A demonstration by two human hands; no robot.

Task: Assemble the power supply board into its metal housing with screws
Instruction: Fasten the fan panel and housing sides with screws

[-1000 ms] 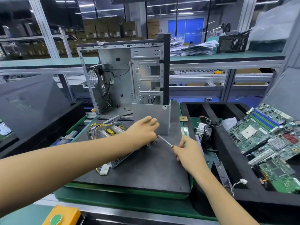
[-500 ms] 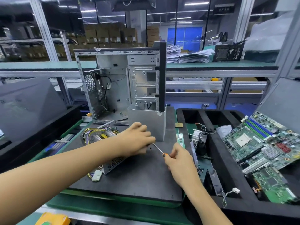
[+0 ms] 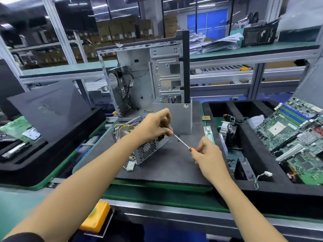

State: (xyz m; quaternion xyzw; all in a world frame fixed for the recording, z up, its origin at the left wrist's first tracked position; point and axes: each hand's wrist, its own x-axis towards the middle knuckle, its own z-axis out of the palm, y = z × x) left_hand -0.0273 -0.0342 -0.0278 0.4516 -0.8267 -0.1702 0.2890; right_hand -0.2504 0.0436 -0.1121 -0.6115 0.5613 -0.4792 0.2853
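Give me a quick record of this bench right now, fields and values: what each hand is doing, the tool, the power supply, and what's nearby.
left hand: left hand grips the top of the power supply housing, fingers at the screwdriver tip
right hand: right hand holds the orange handle of the screwdriver
tool: shaft angled up-left toward the housing's upper corner
power supply: tilted on the dark foam mat, yellow wires out the rear
nearby: open computer case behind; motherboard in the right tray
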